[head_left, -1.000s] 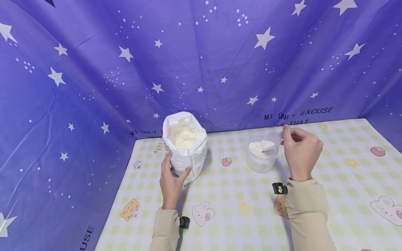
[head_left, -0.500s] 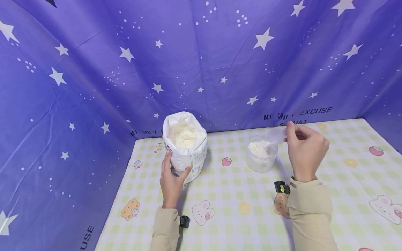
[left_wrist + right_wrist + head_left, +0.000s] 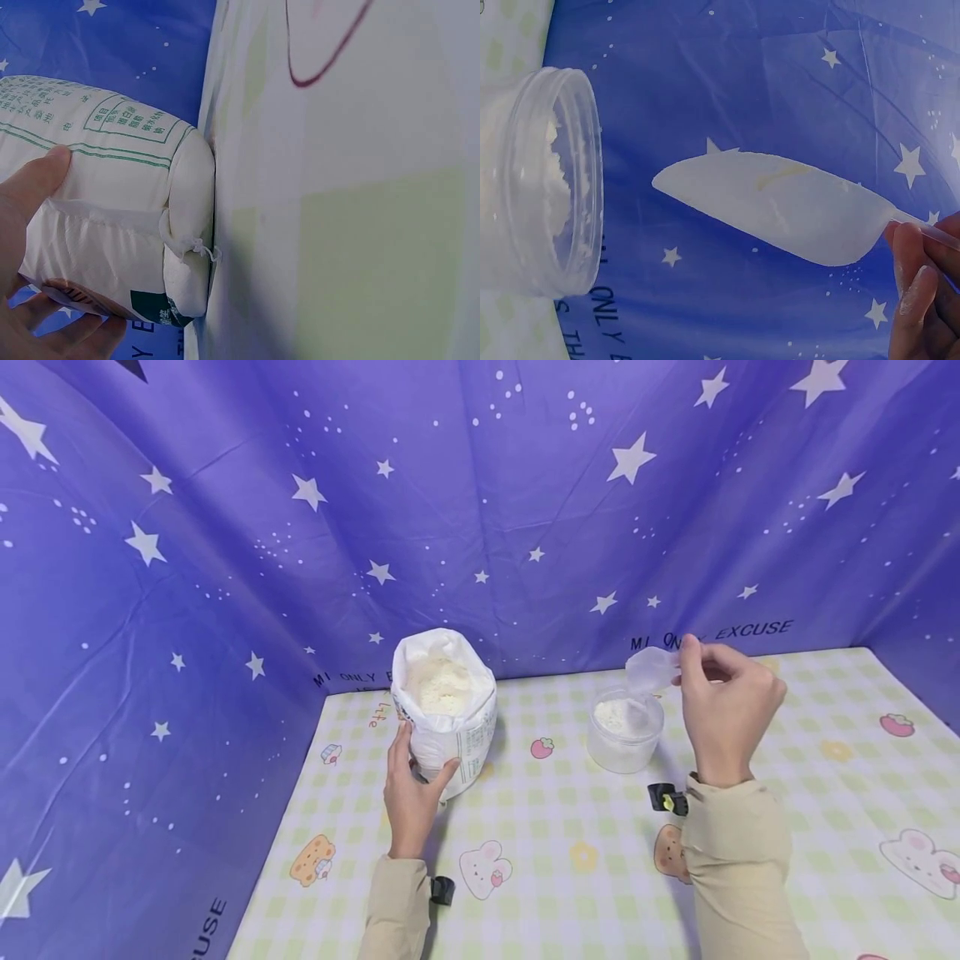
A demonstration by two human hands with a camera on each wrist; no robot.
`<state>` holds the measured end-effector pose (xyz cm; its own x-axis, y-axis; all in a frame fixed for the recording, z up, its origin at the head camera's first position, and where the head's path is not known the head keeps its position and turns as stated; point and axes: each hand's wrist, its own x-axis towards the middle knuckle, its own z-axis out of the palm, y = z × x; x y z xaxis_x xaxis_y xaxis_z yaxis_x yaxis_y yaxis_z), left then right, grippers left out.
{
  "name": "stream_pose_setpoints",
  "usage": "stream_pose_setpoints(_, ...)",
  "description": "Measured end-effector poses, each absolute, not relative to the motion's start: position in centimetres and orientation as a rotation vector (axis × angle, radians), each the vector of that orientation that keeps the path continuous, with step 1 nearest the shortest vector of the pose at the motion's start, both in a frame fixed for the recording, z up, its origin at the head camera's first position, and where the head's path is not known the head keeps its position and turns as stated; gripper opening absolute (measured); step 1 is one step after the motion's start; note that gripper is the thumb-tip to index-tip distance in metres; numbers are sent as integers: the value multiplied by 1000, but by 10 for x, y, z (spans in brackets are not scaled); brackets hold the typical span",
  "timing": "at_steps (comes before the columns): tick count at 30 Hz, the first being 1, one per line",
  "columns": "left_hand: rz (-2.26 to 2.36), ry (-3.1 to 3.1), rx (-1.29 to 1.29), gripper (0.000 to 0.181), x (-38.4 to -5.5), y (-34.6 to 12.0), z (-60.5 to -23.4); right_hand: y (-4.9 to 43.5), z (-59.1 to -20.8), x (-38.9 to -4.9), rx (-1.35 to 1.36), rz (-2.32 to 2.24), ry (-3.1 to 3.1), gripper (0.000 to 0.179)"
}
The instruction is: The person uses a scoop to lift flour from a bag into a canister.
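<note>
An open white flour bag stands upright toward the back of the table, full of pale powder. My left hand grips its lower side, thumb on the near face and fingers round the left; in the left wrist view the bag shows green print and a stitched bottom edge. Between thumb and fingers my right hand pinches the handle of a translucent scoop. In the head view the scoop is tilted just above a clear round tub partly filled with white powder.
A checked cloth with cartoon prints covers the table. Behind and to the left hangs a purple star-patterned curtain, close behind the bag and tub. Black camera mounts sit at both wrists.
The scoop has risen out of the tub and tipped, its powder now gone from it. My right hand has moved up slightly; my left hand and the bag stay in place.
</note>
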<state>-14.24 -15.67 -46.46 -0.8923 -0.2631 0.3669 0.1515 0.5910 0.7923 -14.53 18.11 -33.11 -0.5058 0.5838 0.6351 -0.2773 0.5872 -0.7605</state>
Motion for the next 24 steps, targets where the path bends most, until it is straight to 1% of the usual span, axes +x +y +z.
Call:
stream_pose_setpoints(3, -1238, -2366, 80, 91, -142, -156, -464, 179, -330, -147, -232, 1129, -1800, 30)
stream_pose_setpoints(7, -1240, -2364, 79, 91, -142, -156, -464, 176, -328, -149, -196, 1312, -1752, 29)
stream_pose_setpoints(14, -1240, -2369, 89, 91, -142, -156, -464, 170, -330, -152, -203, 1547, -1717, 32)
stream_pose_setpoints(18, -1245, -2364, 83, 91, -143, -156, -463, 166, -334, -153, -180, 1665, -1685, 29)
stream_pose_setpoints(24, -1232, -2371, 86, 91, -142, -156, -464, 156, -349, -149, -191, 1761, -1725, 35)
